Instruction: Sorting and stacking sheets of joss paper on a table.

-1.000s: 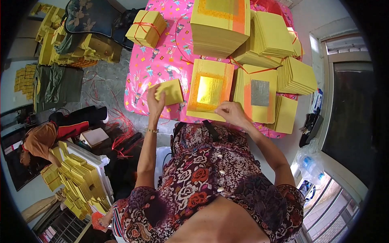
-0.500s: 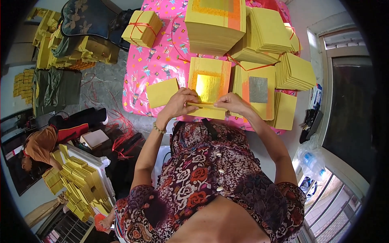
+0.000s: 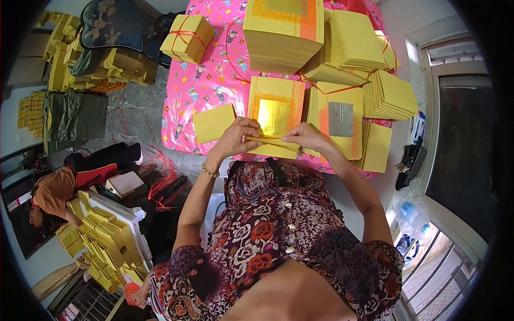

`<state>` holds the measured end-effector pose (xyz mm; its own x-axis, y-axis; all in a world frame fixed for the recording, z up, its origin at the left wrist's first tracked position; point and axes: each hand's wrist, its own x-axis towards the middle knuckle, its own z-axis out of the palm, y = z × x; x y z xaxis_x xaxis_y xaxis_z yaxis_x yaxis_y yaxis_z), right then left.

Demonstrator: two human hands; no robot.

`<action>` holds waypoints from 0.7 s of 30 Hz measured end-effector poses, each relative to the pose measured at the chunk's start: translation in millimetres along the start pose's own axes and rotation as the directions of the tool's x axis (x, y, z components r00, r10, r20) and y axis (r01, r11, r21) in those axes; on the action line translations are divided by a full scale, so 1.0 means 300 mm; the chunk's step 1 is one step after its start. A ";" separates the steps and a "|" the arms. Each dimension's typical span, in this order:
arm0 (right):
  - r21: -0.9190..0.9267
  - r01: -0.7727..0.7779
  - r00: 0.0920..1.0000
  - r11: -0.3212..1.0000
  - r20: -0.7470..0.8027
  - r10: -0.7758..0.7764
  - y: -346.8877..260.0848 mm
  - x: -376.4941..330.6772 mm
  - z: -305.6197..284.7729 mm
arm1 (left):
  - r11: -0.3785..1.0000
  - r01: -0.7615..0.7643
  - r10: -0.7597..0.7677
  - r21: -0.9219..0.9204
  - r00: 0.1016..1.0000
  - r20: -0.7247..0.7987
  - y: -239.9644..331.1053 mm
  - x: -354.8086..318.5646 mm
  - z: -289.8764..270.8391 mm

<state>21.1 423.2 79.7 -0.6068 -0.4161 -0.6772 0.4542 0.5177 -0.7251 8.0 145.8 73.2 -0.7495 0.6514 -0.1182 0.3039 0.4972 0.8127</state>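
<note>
Left hand [image 3: 238,140] and right hand [image 3: 305,138] both pinching one thin yellow sheet [image 3: 266,140], held flat between them. Just above the near edge of the pink surface [image 3: 214,91], over the gold-foil stack [image 3: 274,115]. A small yellow pad [image 3: 214,123] lying just left.

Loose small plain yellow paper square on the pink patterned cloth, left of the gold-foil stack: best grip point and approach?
Take the small plain yellow paper square by its left edge, coming from the left. It lies flat on the pink patterned cloth, so a pinch probably needs an edge lifted first. The left hand crowds its right corner, and the gold-foil sheet stack sits beyond.
</note>
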 end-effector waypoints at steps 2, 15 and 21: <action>-0.006 0.003 1.000 1.000 -0.005 -0.003 0.003 0.001 0.001 | 1.000 -0.003 0.003 0.003 1.000 0.006 0.000 0.001 -0.001; -0.494 0.401 0.883 0.772 -0.015 -0.469 0.030 -0.084 0.054 | 1.000 -0.007 0.008 0.012 1.000 -0.005 -0.008 -0.007 0.011; -0.676 0.340 0.862 0.654 -0.055 -0.504 0.024 -0.090 0.094 | 0.990 -0.066 0.064 0.124 0.998 0.025 0.009 -0.015 0.011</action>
<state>59.4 417.1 89.3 -0.7881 -0.5783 -0.2109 -0.3498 0.7026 -0.6197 14.2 146.3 74.1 -0.7139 0.6956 -0.0801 0.4236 0.5201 0.7417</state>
